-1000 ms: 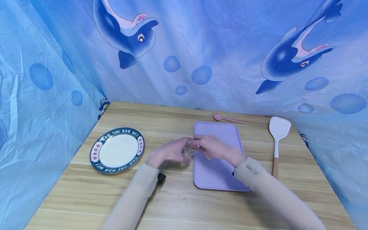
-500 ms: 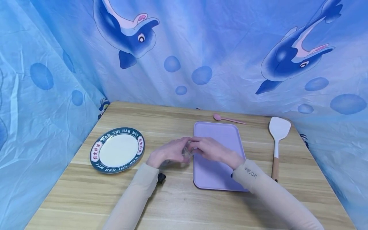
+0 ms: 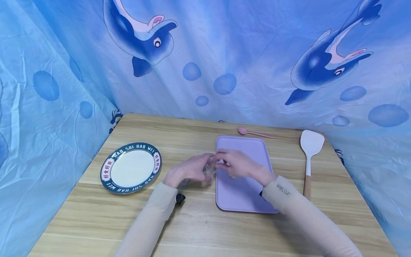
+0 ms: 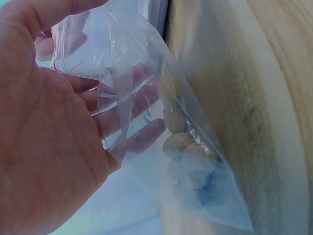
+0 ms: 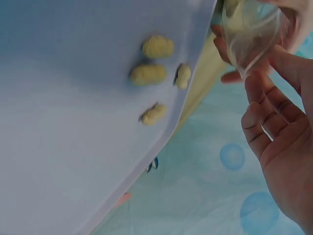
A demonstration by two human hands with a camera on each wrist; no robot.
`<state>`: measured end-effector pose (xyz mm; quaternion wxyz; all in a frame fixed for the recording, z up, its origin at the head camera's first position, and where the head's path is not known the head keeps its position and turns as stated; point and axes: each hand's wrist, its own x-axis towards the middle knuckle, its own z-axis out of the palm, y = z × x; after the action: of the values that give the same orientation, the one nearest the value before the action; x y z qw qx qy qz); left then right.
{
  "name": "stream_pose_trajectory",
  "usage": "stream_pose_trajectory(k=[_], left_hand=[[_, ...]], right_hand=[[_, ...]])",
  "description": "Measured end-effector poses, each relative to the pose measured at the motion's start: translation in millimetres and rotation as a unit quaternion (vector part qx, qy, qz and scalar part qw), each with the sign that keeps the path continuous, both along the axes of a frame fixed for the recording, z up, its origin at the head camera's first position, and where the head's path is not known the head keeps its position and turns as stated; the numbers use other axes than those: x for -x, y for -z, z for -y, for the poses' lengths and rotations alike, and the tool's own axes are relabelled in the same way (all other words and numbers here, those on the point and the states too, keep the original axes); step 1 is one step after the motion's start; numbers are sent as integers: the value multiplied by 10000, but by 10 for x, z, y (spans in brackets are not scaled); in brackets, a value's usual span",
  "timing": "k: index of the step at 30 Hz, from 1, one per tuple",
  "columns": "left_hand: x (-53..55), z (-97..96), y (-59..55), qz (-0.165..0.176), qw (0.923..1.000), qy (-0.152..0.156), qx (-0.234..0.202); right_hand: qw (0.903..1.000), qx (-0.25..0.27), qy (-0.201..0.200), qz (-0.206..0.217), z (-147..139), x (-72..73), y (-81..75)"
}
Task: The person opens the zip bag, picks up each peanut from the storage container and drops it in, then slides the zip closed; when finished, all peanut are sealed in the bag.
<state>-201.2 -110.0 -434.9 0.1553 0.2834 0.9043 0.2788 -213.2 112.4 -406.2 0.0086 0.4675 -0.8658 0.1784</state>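
A clear zip bag [image 4: 132,73] with several unshelled peanuts [image 4: 188,152] in its lower part is held by my left hand [image 3: 192,167]. The left fingers [image 4: 144,137] show through the plastic, spread behind the bag. At the bag's mouth is my right hand [image 3: 239,164], thumb and index finger at the edge of the plastic as if pinching it. Below the right hand lies a purple tray [image 3: 244,196]. Several peanuts [image 5: 148,74] rest on it near one edge in the right wrist view; in the head view the right hand hides them.
A white plate with a dark green rim [image 3: 107,178] sits at the left of the wooden table [image 3: 199,228]. Behind the tray lies a pink spoon [image 3: 257,134]. A white spatula with a wooden handle [image 3: 309,150] lies at the right. Blue dolphin-print curtain [image 3: 205,53] surrounds the table's back.
My right hand first dips in toward the bag and its fingers draw together. Now it has lifted slightly back, thumb and fingers farther apart. The left hand keeps its place with the bag.
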Motion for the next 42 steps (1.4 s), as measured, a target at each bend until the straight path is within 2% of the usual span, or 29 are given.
stream_pose_trajectory(k=[8,19,33,42], left_hand=[[0,-10,-1,37,9999,-77,66],[0,-6,-2,107,9999,-117,64],[-5,-2,-8,45,9999,-96,101],[-3,-7,-11,-19,9998,-76,192]], right_hand=[[9979,199,480,378,-190,177,-95],[9881,143,1291,830,-373,446,102],[9904,-59,1115,815,-389,521,362],[9910,-240,1112,703,-360,480,412]])
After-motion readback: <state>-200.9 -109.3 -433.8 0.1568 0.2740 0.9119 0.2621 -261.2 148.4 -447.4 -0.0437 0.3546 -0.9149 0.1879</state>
